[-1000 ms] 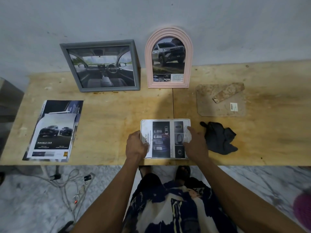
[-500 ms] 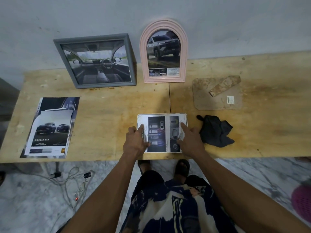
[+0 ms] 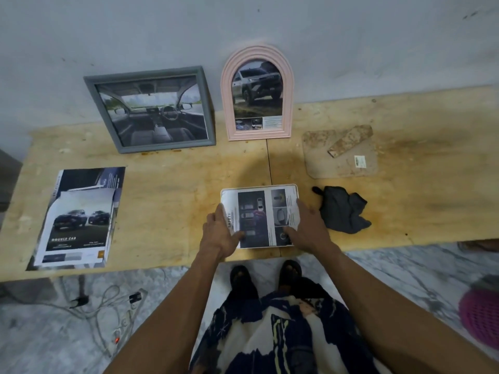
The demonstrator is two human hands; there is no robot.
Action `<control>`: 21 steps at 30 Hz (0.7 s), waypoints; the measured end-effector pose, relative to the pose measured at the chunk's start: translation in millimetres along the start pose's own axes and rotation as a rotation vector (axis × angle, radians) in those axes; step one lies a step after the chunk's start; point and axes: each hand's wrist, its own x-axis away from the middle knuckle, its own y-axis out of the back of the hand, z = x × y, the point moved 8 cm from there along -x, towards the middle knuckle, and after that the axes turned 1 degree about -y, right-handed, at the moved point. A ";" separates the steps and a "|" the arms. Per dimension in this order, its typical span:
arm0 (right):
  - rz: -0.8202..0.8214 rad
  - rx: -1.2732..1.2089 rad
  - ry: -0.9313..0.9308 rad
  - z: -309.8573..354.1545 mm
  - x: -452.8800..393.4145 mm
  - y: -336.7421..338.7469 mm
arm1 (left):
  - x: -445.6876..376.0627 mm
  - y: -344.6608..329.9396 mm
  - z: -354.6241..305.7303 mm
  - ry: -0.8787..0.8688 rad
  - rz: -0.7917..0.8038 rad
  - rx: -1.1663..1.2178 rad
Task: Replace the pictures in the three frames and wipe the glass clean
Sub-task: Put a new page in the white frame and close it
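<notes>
Your left hand (image 3: 220,234) and right hand (image 3: 306,228) press flat fingers on the print (image 3: 259,214), gripping nothing; slide it square before fetching the backing (image 3: 340,155) beyond your right fingers.

Both hands (image 3: 220,233) (image 3: 306,228) hold printed sheet (image 3: 259,211) flat on table (image 3: 167,201).
</notes>
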 end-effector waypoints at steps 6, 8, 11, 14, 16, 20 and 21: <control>-0.214 0.023 -0.063 -3.1 7.6 16.0 | -2.7 26.2 -7.5 -0.071 -0.240 0.002; -0.291 -0.035 -0.110 -8.1 16.2 24.3 | -0.2 34.3 -22.3 -0.123 -0.319 0.021; -0.371 -0.117 -0.132 -14.3 22.5 45.2 | -2.0 38.3 -54.8 -0.187 -0.344 0.097; -0.418 -0.173 -0.183 -30.8 14.7 70.6 | -16.6 23.7 -86.5 -0.173 -0.274 0.137; -0.449 -0.200 -0.204 -44.2 4.4 92.2 | -26.9 10.9 -109.5 -0.188 -0.233 0.169; -0.448 -0.215 -0.260 -77.6 -22.3 137.9 | -47.1 -13.4 -162.5 -0.232 -0.139 0.180; -0.429 -0.220 -0.267 -86.5 -31.0 147.7 | -51.6 -19.3 -176.0 -0.232 -0.113 0.169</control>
